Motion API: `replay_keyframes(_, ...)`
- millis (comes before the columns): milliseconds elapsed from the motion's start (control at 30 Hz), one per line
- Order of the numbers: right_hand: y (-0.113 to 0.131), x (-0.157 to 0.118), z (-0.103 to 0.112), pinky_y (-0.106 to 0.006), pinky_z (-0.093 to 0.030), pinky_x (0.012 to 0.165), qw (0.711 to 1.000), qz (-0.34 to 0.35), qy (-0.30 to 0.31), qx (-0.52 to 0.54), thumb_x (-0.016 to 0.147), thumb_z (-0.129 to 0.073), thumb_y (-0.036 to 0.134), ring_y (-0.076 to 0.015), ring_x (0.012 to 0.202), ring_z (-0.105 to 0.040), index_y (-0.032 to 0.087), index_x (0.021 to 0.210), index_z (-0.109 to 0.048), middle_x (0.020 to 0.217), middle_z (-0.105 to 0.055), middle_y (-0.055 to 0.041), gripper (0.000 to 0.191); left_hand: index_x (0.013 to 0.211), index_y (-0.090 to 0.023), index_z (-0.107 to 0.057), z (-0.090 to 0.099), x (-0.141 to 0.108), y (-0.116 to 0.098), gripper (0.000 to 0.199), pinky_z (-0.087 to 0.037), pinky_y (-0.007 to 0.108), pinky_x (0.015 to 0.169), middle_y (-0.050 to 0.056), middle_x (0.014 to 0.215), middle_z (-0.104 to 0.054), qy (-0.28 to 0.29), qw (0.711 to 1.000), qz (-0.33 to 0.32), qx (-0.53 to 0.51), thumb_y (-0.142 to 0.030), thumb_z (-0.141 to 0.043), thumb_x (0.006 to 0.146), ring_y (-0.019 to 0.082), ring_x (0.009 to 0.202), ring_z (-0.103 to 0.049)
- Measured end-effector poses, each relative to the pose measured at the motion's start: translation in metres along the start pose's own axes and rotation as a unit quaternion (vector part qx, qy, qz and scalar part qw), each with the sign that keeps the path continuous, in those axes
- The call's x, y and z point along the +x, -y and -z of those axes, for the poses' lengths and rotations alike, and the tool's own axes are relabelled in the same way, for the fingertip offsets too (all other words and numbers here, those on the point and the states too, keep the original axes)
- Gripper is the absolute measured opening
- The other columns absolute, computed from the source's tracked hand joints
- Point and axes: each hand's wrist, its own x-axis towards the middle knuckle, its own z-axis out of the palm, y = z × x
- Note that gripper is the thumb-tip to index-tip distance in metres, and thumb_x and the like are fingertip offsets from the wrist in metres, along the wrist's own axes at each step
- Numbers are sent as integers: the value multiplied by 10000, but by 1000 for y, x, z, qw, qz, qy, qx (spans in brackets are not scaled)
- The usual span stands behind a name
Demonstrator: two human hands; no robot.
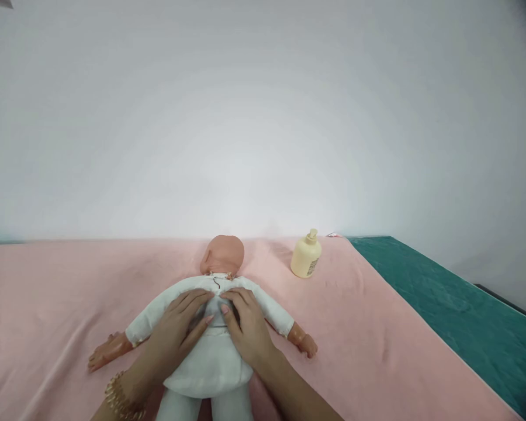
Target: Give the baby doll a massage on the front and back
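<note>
My left hand [179,320] and right hand [248,327] lie palms down, grip open and closed on nothing, against the upper back of a white-clothed doll [214,367]. I seem to be pressing or stroking; moving on calls for light, even pressure. The doll lies centrally on pink cloth [359,345], head far; a yellow pump bottle [305,258] stands far right.

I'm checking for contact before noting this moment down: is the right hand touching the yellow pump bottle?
Apart. The head view shows pink cloth between the right hand, on the doll's back, and the bottle.
</note>
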Motion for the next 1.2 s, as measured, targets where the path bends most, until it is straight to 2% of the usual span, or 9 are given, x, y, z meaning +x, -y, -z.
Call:
replay_keyframes(133,-3,5,-3,-360,-469,879,999,-34,14,9,992,-484,192,-209,954,-589,201,974,-647,985,-681,-48,165,1168,-207,-644,2,6,-5,322,-494,457,1006,94,1188,-693,19,1000,10,-23,-399,-482,966,266,1137,-620)
replay_keyframes(267,-4,7,-6,-355,-455,855,999,-44,22,-3,988,-486,185,-207,917,-578,190,909,-639,937,-671,-42,172,1102,-193,-669,4,12,-9,324,-507,450,976,89,1138,-709,25,998,34,-42,-413,-474,969,275,1098,-632)
replay_keyframes(400,-4,4,-7,-377,-456,921,999,-29,-6,20,991,-452,183,-210,1003,-568,193,1011,-636,1036,-657,-62,185,1102,-202,-663,0,12,-8,321,-492,466,989,96,1140,-701,0,998,38,-42,-413,-460,973,268,1104,-625)
replay_keyframes(533,-6,1,-8,-414,-428,1021,999,-28,-12,34,991,-469,221,-230,1146,-536,169,1151,-601,1189,-623,-106,214,1208,-209,-622,-5,8,-5,334,-465,475,1034,96,1245,-662,-29,999,29,-25,-390,-472,971,262,1185,-584)
replay_keyframes(833,-10,4,-10,-408,-457,948,999,-36,24,19,998,-485,228,-238,1054,-584,185,1076,-617,1083,-675,-77,159,1193,-203,-636,-8,10,3,357,-479,495,1015,98,1216,-681,13,999,29,-20,-418,-454,975,277,1160,-598)
replay_keyframes(1067,-12,0,-11,-442,-395,1078,999,-34,14,36,996,-483,264,-250,1245,-508,168,1263,-526,1309,-596,-122,287,1334,-239,-541,-15,3,8,388,-420,466,1087,66,1392,-570,-5,999,33,-5,-395,-441,994,248,1285,-499)
replay_keyframes(1200,-13,1,-10,-482,-391,1084,998,-34,39,18,998,-492,293,-272,1248,-509,149,1294,-520,1322,-599,-135,331,1350,-230,-541,-15,4,10,411,-434,467,1073,66,1375,-591,9,999,32,1,-406,-428,997,251,1272,-508)
